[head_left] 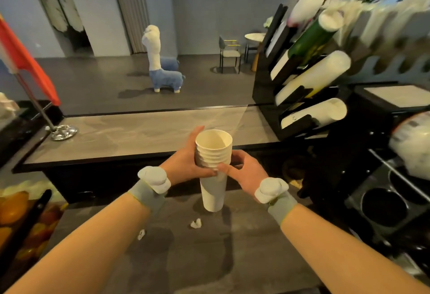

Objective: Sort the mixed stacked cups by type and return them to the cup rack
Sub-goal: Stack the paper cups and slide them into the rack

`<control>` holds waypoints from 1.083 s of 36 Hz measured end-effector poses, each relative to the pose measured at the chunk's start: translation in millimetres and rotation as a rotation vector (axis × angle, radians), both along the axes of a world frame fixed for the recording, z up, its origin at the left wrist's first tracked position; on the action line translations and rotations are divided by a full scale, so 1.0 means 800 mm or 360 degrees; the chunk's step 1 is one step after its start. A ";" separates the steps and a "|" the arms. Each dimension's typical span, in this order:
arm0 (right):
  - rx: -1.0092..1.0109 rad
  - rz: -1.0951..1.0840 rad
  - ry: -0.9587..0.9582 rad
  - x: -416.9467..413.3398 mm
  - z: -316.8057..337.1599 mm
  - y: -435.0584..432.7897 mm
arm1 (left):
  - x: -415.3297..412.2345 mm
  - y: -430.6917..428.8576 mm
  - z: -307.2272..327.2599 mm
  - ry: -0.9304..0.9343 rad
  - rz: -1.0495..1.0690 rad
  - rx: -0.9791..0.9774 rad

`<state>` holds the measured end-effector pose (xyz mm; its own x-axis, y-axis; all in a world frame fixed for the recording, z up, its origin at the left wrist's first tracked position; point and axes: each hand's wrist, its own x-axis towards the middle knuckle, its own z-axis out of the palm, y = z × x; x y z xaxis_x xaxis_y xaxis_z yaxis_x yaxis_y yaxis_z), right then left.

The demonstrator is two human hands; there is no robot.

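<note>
A tall stack of white paper cups (213, 191) stands upright on the dark lower counter in front of me. My left hand (186, 161) wraps the upper cups from the left, and my right hand (244, 170) pinches the stack just below them from the right. The upper cups (213, 147) show several ringed rims and an open mouth. The black cup rack (265, 88) stands at the right on the raised counter. Its slanted slots hold rows of white cups (314, 77) and one green row (309, 37).
A grey raised counter (130, 135) runs across behind the stack. A flag on a chrome base (61, 132) stands at its left end. Fruit (14, 210) lies at the near left. Paper scraps (195, 223) lie on the lower counter. A black holder with round wells (384, 205) is at right.
</note>
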<state>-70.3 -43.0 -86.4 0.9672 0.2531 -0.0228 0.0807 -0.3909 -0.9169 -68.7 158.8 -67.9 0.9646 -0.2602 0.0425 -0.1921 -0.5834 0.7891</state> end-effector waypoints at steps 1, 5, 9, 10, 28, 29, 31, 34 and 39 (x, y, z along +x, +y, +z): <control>0.0012 -0.0027 -0.0031 -0.001 0.008 -0.007 | 0.003 -0.006 0.006 -0.0033 -0.0003 -0.0024; 0.0044 -0.0116 -0.0130 -0.004 0.040 -0.038 | 0.019 -0.031 0.037 -0.0110 -0.0020 -0.0270; -0.0008 -0.0144 -0.0117 -0.004 0.056 -0.078 | 0.038 -0.066 0.069 -0.0008 0.0033 -0.0732; -0.0048 -0.0145 -0.0105 -0.003 0.056 -0.080 | 0.041 -0.068 0.074 0.0028 0.0058 -0.0838; 0.0257 -0.0661 -0.0457 -0.006 0.144 -0.233 | 0.112 -0.164 0.122 0.0254 0.0053 -0.1517; 0.0294 -0.0687 -0.0493 -0.007 0.154 -0.241 | 0.116 -0.170 0.123 0.0267 0.0058 -0.1513; 0.0302 -0.0734 -0.0596 -0.009 0.172 -0.255 | 0.121 -0.180 0.123 0.0269 0.0061 -0.1463; 0.0331 -0.0801 -0.0673 -0.011 0.193 -0.276 | 0.124 -0.202 0.121 0.0288 -0.0006 -0.1402; 0.0350 -0.0962 -0.0727 -0.017 0.219 -0.303 | 0.123 -0.246 0.117 0.0253 -0.0154 -0.1328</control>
<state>-83.8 -285.1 88.5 0.8401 -0.3670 0.3993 0.2991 -0.3008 -0.9056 30.0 -38.3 25.4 0.9504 -0.2856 0.1228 -0.0616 0.2140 0.9749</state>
